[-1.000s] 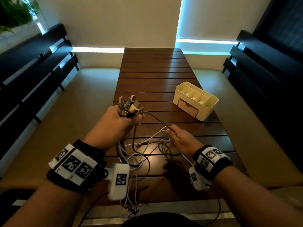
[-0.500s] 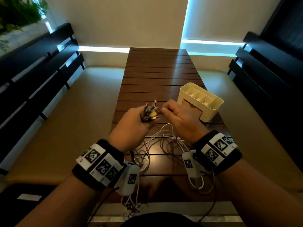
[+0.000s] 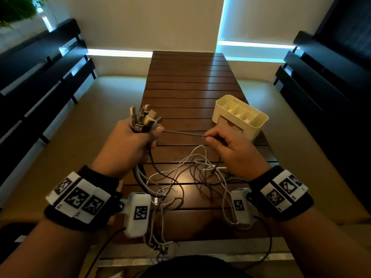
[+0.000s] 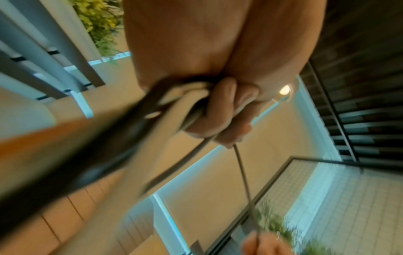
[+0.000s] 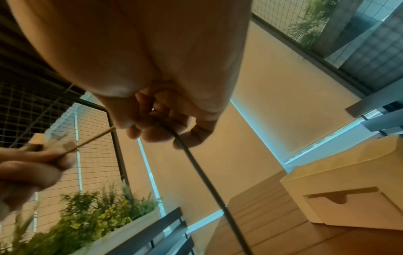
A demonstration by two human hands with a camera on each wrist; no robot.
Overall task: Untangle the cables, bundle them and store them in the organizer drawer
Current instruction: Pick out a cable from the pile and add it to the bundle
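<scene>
My left hand [image 3: 138, 135] is raised over the table and grips a bunch of cable ends, their plugs [image 3: 143, 118] sticking up out of the fist. In the left wrist view the curled fingers [image 4: 220, 110] close round several cables [image 4: 174, 107]. One grey cable [image 3: 183, 133] runs taut from that fist to my right hand [image 3: 215, 138], which pinches it; the right wrist view shows the cable [image 5: 196, 163] dropping from the fingers. The remaining cables [image 3: 192, 173] lie in a loose tangle on the table beneath both hands. The cream organizer [image 3: 241, 115] stands to the right, its drawer [image 5: 348, 208] closed.
A long dark slatted wooden table [image 3: 188, 81] runs away from me. Beige bench seats [image 3: 96, 121] flank it on both sides, with dark slatted backrests [image 3: 40, 73] beyond. Some cable ends [image 3: 160, 249] hang over the near table edge.
Half a second ago the hands were together at the plugs. My right hand has since slid to the right along the grey cable, drawing it taut, and my left hand has moved left.
</scene>
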